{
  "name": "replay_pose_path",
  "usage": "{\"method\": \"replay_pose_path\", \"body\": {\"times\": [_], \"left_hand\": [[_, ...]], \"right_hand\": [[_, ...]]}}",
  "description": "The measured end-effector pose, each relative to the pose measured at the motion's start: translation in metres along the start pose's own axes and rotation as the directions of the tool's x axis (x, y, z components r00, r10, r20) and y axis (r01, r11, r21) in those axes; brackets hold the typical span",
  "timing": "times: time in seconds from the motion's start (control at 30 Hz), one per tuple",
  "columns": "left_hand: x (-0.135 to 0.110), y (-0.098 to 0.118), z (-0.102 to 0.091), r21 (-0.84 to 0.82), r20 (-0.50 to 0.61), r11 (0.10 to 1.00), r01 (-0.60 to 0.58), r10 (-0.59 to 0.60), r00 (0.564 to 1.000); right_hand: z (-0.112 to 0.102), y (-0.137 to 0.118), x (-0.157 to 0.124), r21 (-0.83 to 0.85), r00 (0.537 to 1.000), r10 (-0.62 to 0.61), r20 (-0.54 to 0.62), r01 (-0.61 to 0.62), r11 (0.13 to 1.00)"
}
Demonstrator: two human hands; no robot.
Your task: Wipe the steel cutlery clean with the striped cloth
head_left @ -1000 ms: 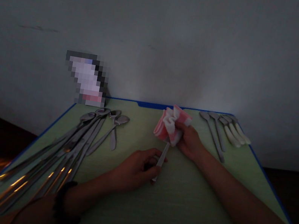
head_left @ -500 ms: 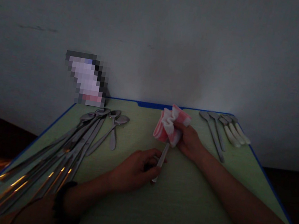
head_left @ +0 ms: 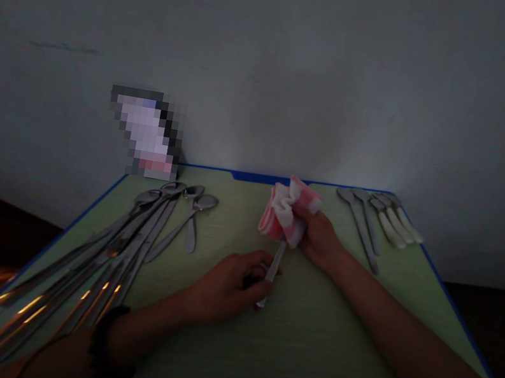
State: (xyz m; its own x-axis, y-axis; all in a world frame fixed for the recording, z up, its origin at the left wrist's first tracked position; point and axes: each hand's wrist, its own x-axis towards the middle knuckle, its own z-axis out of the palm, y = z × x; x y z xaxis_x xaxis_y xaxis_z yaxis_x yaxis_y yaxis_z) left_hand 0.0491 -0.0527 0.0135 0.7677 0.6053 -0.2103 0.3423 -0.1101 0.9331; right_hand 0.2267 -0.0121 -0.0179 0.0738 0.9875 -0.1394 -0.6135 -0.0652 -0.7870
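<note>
My left hand, with a dark band at the wrist, grips a spoon by its slim pale handle. The spoon's head end is hidden, so I know it only by a handle like those around it. A crumpled pink-and-white cloth wraps that upper end. My right hand is closed on the cloth, pinching it about the spoon. To the left lies a spread pile of long metal spoons, with two shorter crossed spoons beside it.
At the table's back right lie two metal spoons and several white-handled spoons. A blurred-out phone-like device leans on the wall at the back left. Blue edging borders the greenish tabletop.
</note>
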Motion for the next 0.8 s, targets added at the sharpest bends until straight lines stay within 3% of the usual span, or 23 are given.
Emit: {"method": "replay_pose_path", "body": {"times": [0.8], "left_hand": [[-0.0001, -0.0032, 0.0008, 0.047, -0.009, 0.999, -0.007, 0.007, 1.0]], "right_hand": [[-0.0033, 0.0021, 0.0038, 0.051, 1.0, -0.004, 0.01, 0.004, 0.999]]}}
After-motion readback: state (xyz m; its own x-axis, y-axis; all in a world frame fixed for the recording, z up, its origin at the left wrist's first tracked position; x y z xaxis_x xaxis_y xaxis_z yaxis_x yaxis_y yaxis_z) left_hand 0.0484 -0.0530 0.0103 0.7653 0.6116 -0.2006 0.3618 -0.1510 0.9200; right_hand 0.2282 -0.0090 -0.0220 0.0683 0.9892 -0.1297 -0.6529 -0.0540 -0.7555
